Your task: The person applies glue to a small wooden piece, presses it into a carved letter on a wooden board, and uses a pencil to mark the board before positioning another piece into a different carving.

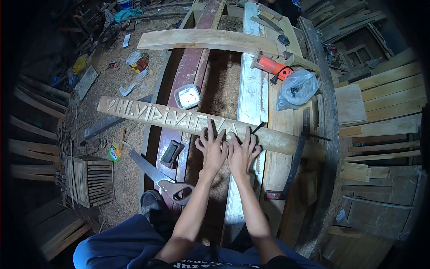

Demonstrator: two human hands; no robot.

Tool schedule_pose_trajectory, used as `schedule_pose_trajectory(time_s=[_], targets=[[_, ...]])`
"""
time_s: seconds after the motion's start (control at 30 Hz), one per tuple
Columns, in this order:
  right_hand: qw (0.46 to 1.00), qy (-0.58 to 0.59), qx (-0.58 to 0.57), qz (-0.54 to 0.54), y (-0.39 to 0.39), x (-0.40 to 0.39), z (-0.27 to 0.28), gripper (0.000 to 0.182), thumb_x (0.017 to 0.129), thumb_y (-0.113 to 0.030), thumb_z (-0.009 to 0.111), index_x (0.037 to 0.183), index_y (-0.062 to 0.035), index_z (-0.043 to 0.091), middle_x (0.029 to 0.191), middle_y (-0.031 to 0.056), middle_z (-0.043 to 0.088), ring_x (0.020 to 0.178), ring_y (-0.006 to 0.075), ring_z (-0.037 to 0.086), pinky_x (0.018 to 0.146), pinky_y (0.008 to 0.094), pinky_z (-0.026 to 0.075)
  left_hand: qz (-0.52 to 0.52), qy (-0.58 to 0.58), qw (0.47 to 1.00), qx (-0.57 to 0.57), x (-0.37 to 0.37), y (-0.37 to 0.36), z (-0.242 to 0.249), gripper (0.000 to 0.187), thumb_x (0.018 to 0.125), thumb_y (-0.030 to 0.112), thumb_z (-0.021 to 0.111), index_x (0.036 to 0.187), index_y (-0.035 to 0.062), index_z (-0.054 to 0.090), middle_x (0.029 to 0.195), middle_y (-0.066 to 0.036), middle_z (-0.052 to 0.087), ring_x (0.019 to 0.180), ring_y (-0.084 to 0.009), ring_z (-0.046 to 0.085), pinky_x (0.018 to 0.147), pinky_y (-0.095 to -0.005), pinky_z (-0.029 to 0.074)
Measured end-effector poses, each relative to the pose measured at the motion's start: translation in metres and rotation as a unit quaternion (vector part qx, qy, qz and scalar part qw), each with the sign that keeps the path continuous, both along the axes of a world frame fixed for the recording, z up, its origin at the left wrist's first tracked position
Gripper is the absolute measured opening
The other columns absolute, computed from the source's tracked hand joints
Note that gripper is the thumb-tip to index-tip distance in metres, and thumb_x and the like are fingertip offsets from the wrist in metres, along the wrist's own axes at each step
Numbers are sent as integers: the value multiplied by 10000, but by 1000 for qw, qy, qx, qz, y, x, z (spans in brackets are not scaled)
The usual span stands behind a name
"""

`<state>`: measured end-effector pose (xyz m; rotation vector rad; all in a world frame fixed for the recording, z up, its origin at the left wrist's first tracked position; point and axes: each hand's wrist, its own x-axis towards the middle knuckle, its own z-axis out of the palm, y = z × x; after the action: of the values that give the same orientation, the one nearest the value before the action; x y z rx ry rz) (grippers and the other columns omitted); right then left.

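Note:
A long wooden board (pixel 286 140) lies crosswise in front of me, with raised pale wooden letters (pixel 154 114) along its left and middle part. My left hand (pixel 212 150) rests on the board with its fingers spread over the letters. Beside it, my right hand (pixel 242 150) also has spread fingers, around a letter near the row's right end. The thumbs are close together, and whether they pinch a small piece cannot be made out. A thin dark stick (pixel 258 127) lies at my right fingertips; its near end is hidden.
Left of my arms are a handsaw (pixel 177 190), a dark block (pixel 172 154) and a clear plastic tub (pixel 187 96). Beyond the board are an orange power tool (pixel 271 67), a plastic bag (pixel 301 87) and a curved plank (pixel 210 39). A dark clamp-like bar (pixel 297 159) crosses the board's right part.

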<state>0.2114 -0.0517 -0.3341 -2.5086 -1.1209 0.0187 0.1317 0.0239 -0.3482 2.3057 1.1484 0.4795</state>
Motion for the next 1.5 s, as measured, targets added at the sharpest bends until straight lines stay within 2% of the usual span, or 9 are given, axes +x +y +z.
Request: schedule_pose_trajectory(time_s=[0.4,0.5,0.57,0.77,1.0,1.2,1.27,1.3,1.5], targets=[[1000,2,-13,2,0,3,-2,396,961,-221,650,1354,-221,690,1660,193,290,1460,404,316,1108,616,240,-12,12,1000,-18,5,0,-4,528,890,194,655,1415,140,637,1726,-224,102,1483,-486,216,1140,-683,168],[1000,8,-15,-1,1,3,0,398,958,-219,652,1354,-224,691,1656,193,297,1459,408,318,1114,618,237,-13,26,999,-23,5,1,-2,522,889,200,660,1407,139,642,1727,-224,95,1480,-484,217,1138,-681,169],[1000,12,-19,2,1,4,2,399,954,-217,655,1351,-216,693,1651,195,305,1458,409,319,1116,616,236,-4,-1,999,-42,5,2,1,501,873,144,642,1373,143,667,1741,-173,105,1487,-471,228,1176,-678,122],[1000,-13,19,-7,2,4,0,390,950,-217,656,1336,-200,702,1635,192,334,1444,400,333,1102,603,240,9,-13,999,-28,7,2,0,444,897,177,643,1338,145,690,1737,-172,129,1484,-469,234,1177,-678,110],[1000,-7,12,13,1,6,-3,390,947,-223,659,1333,-193,700,1627,191,345,1433,389,342,1091,584,247,14,-13,999,-25,8,2,-3,413,910,191,644,1315,138,702,1736,-174,137,1481,-467,239,1180,-673,97],[1000,-14,5,1,1,7,-1,399,961,-240,646,1354,-179,683,1623,196,350,1431,386,342,1091,583,248,16,-17,999,-31,9,4,-3,388,927,222,660,1302,133,711,1733,-179,146,1478,-461,247,1176,-668,110],[999,-27,22,-25,1,9,-3,407,974,-255,631,1365,-152,670,1619,197,358,1430,385,341,1094,581,250,12,-23,1000,9,10,5,-9,381,928,250,678,1281,111,717,1721,-210,152,1459,-468,252,1136,-653,173],[999,-23,14,-27,0,10,-3,401,979,-262,623,1354,-129,676,1614,198,366,1429,386,342,1092,579,255,11,-23,1000,8,10,4,-9,381,928,250,678,1281,111,717,1721,-210,152,1459,-468,252,1136,-653,173],[1000,-8,16,-24,2,12,-3,354,966,-257,636,1280,-126,732,1613,199,372,1428,401,340,1091,582,252,32,-33,999,14,14,5,-10,339,928,261,693,1224,108,753,1715,-190,204,1458,-459,261,1138,-638,173]])
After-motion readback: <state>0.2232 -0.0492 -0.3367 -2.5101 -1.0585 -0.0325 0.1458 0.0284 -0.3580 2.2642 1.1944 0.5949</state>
